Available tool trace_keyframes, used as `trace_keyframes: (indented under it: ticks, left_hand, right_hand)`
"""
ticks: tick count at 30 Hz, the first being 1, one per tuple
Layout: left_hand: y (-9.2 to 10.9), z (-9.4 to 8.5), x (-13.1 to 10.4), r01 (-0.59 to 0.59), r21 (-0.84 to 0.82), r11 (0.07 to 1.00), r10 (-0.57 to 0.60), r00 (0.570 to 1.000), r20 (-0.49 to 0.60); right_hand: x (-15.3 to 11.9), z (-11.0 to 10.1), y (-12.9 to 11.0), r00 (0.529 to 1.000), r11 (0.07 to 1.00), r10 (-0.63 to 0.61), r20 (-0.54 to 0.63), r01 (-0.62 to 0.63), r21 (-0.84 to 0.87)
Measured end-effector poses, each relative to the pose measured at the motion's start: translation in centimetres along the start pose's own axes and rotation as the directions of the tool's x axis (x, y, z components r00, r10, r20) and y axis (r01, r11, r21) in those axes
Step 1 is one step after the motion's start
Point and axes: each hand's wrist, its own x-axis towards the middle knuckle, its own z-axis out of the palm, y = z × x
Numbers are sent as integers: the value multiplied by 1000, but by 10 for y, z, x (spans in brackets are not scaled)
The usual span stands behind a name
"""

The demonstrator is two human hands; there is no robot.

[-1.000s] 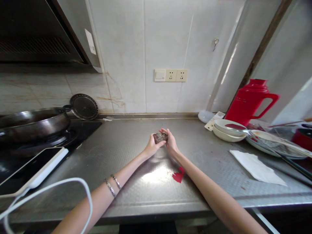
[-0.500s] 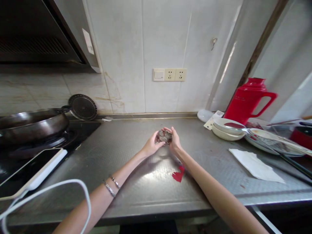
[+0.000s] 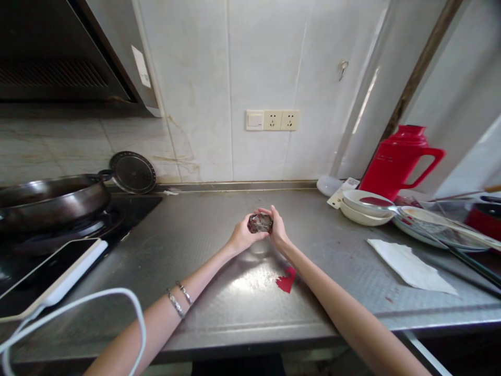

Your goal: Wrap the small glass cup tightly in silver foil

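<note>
Between my two hands is a small round, shiny object (image 3: 260, 223), dark at its rim with grey and reddish-brown patches inside; its exact kind is too small to make out. My left hand (image 3: 239, 237) grips it from the left, thumb along the near side. On the other side, my right hand (image 3: 278, 230) cups it with the fingers pointing up and away. Both hands are above the metal counter (image 3: 203, 271). A torn red scrap (image 3: 285, 282) lies on the counter, just left of my right forearm.
At left, a pan (image 3: 78, 201) sits on the stove, with a phone (image 3: 43, 282) and white cable (image 3: 117, 291) closer in. To the right are stacked bowls (image 3: 366, 216), plates (image 3: 418, 237), a white paper (image 3: 409, 266) and a red thermos (image 3: 395, 167).
The round object has shifted slightly left and turned in my hands, so more of its dark rim shows. My fingers have moved slightly around it. The counter items are unchanged.
</note>
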Motion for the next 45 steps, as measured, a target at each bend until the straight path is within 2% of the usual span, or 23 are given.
trace_keyframes:
  ticks: [4, 7, 11, 13, 16, 18, 22, 25, 29, 32, 35, 40, 43, 45]
  left_hand:
    - [4, 0, -2, -16, 129, 992, 28, 995, -93]
    - [11, 2, -5, 6, 231, 973, 45, 975, -217]
    - [12, 3, -7, 64, 211, 975, 5, 951, -310]
    - [10, 2, -5, 59, 171, 983, -12, 965, -263]
    - [8, 0, 0, -11, -1, 1000, 11, 998, -61]
    - [8, -1, 3, 0, -118, 993, 3, 1000, 24]
    - [11, -3, 4, 87, -204, 975, -82, 996, 35]
    - [13, -3, 4, 83, -271, 959, -60, 994, 92]
    - [12, -5, 6, 49, -269, 962, -21, 994, 104]
    - [6, -6, 8, 10, -182, 983, -1, 999, 52]
    - [1, -7, 8, -28, -18, 999, 27, 998, -60]
    - [0, -5, 5, -21, 177, 984, 67, 963, -260]
    - [1, -8, 6, 17, 198, 980, 45, 952, -304]
    - [0, -11, 8, 51, 186, 981, 4, 960, -281]
  right_hand:
    - [0, 5, 7, 995, 998, -55, -89, 57, 19]
    - [-2, 12, 11, 989, 995, -91, -115, 96, 33]
    - [-3, 17, 14, 988, 993, -106, -113, 110, 35]
    - [0, 15, 14, 988, 994, -99, -118, 105, 38]
    - [6, 6, 9, 988, 996, -77, -130, 83, 41]
    - [9, 0, 5, 990, 997, -55, -129, 61, 41]
    - [5, -2, -4, 996, 999, -24, -91, 26, 26]
    - [-1, 2, -4, 999, 1000, 23, -46, -22, 18]
    - [-2, 7, 3, 996, 999, 24, -83, -20, 40]
    - [2, 7, 8, 995, 998, -38, -96, 42, 37]
    - [6, 8, 12, 994, 997, -67, -80, 70, 27]
    - [8, 12, 16, 994, 995, -104, -30, 104, 7]
    - [10, 14, 20, 994, 994, -108, -14, 108, 6]
    - [12, 13, 21, 995, 995, -100, -15, 100, 8]
